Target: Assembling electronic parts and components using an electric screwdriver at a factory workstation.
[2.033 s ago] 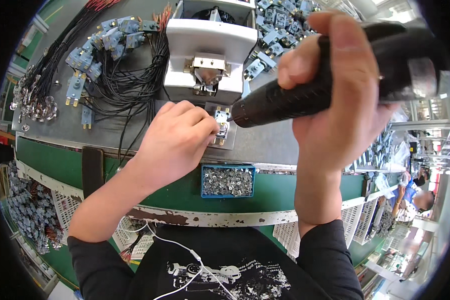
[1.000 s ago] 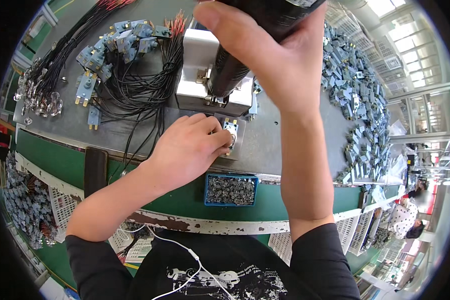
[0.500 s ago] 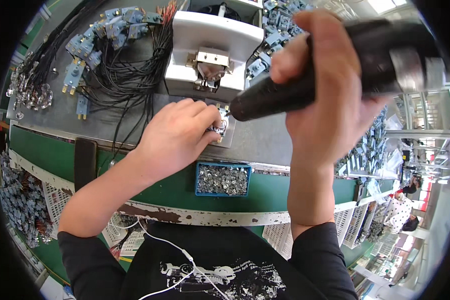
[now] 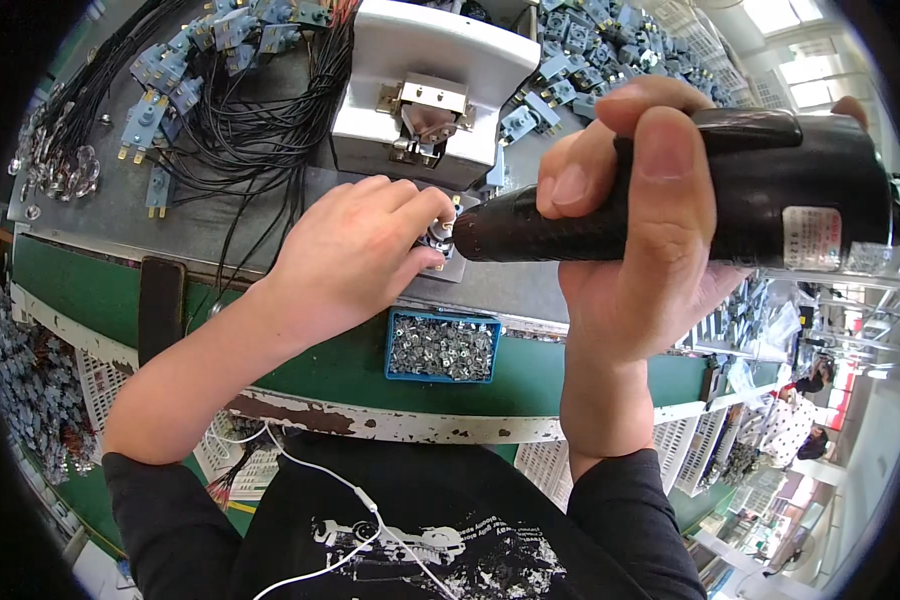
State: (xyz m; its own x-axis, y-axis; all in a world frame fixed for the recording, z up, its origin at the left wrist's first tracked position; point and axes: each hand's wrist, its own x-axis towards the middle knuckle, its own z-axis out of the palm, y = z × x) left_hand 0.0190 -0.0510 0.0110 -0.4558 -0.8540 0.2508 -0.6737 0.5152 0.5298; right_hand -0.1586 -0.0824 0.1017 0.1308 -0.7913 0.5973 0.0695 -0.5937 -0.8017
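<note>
My right hand (image 4: 660, 225) wraps round a black electric screwdriver (image 4: 755, 195), held nearly level with its nose pointing left. The nose comes right up to a small part with brass-coloured terminals (image 4: 438, 236) on a flat metal plate (image 4: 454, 270). Whether the bit touches the part cannot be made out. My left hand (image 4: 350, 240) pinches this part between thumb and fingers, which hide much of it. Close below, a blue tray (image 4: 440, 379) holds many small metal pieces.
Beyond my hands stands a white bench machine (image 4: 440, 35) with a metal head. Black wires (image 4: 250, 150) with grey-blue switches (image 4: 145, 120) lie at left. More grey-blue switches (image 4: 580, 50) are heaped at far right. A dark strip (image 4: 160, 305) lies across the green bench edge (image 4: 80, 285).
The screwdriver's rear and my right hand have come lower, so the tool lies more level, its nose staying by the part. My left hand keeps its pinch. The view has shifted slightly.
</note>
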